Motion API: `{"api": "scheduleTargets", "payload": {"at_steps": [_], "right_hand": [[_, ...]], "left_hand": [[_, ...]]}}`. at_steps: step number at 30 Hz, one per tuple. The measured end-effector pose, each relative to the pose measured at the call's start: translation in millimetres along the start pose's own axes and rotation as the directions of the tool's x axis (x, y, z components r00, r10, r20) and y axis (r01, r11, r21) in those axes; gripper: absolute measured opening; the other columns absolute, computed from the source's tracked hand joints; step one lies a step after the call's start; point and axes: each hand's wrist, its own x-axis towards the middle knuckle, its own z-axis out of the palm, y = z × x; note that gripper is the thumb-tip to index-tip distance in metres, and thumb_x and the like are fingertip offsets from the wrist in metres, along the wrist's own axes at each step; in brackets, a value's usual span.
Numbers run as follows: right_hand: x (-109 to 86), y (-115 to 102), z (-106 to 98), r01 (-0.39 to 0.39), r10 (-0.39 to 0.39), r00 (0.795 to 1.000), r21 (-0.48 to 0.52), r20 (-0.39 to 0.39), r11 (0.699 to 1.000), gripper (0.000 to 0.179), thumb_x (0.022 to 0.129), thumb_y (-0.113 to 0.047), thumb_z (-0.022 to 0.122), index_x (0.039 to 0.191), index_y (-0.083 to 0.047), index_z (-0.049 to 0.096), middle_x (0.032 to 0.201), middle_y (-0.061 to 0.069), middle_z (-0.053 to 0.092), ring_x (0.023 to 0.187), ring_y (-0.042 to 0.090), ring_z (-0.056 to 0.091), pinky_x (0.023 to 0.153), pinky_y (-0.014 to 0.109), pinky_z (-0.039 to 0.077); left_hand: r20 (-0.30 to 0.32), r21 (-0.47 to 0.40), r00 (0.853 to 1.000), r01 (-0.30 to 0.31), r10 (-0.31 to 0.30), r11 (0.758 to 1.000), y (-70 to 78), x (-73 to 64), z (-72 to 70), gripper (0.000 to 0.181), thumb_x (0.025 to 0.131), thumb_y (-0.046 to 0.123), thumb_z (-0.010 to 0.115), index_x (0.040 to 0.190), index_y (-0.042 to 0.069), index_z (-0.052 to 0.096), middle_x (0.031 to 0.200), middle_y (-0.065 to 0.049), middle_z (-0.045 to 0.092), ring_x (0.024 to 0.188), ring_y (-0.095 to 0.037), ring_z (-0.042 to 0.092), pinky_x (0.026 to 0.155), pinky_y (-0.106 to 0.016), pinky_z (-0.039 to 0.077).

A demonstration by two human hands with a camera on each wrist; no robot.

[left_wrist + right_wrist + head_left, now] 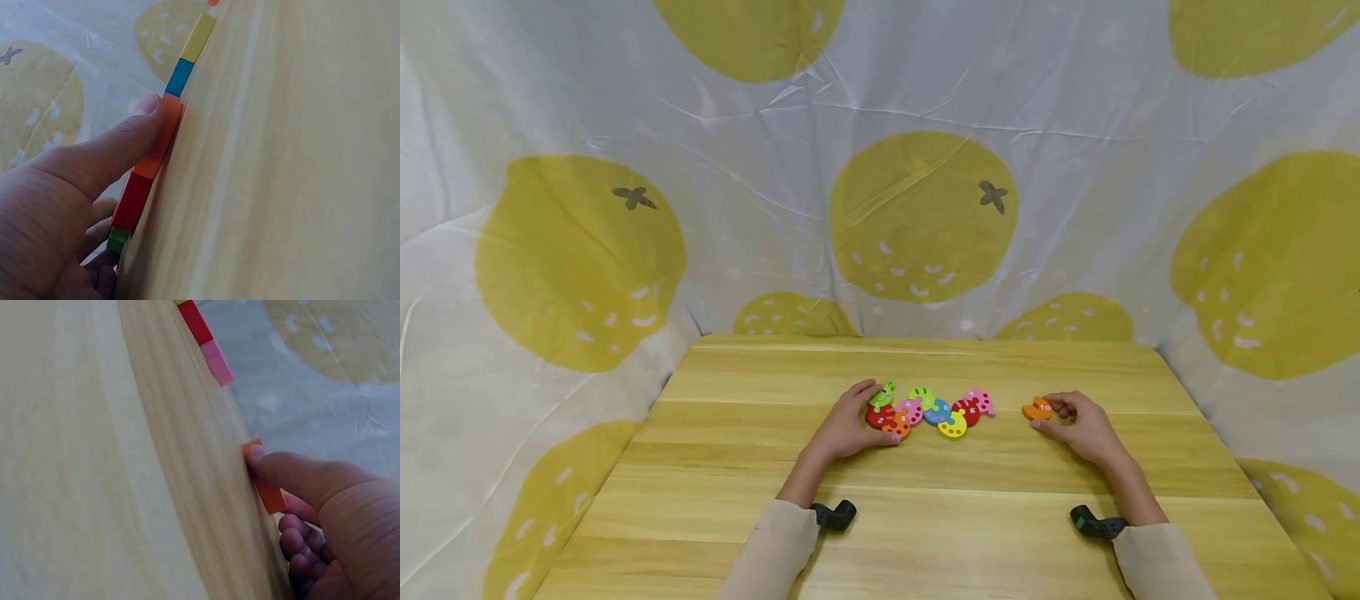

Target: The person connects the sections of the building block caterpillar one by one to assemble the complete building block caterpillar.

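A row of joined caterpillar puzzle pieces [937,412] lies on the table, with a green smiling head [882,397] at its left end and a pink piece numbered 9 [979,402] at its right end. My left hand [846,427] holds the head end, its thumb against the orange piece [164,140] and its fingers curled round the far side, partly hidden. To the right, apart from the row, my right hand [1084,427] pinches an orange puzzle piece numbered 10 [1037,408] between thumb and fingers. In the right wrist view this orange piece [270,495] sits low over the tabletop.
The pieces lie on a light wooden table [955,542]. A pale cloth with yellow fruit prints [925,217] hangs behind the table and along both sides. Black wrist cameras stick out from the left sleeve [778,542] and the right sleeve [1161,558].
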Motion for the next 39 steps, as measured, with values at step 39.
{"api": "scheduleTargets", "payload": {"at_steps": [39], "right_hand": [[1.1, -58, 34, 0.033, -0.037, 0.998, 0.084, 0.050, 0.996, 0.050, 0.085, -0.023, 0.086, 0.128, -0.006, 0.067, 0.106, 0.007, 0.068, 0.095, 0.019, 0.059, 0.082, 0.027, 0.052]], "left_hand": [[0.012, -0.039, 1.000, -0.001, 0.001, 0.999, 2.0, -0.9, -3.1, 0.104, 0.073, 0.053, 0.091, 0.157, 0.014, 0.045, 0.167, -0.007, 0.034, 0.154, -0.035, 0.031, 0.122, -0.057, 0.033]]}}
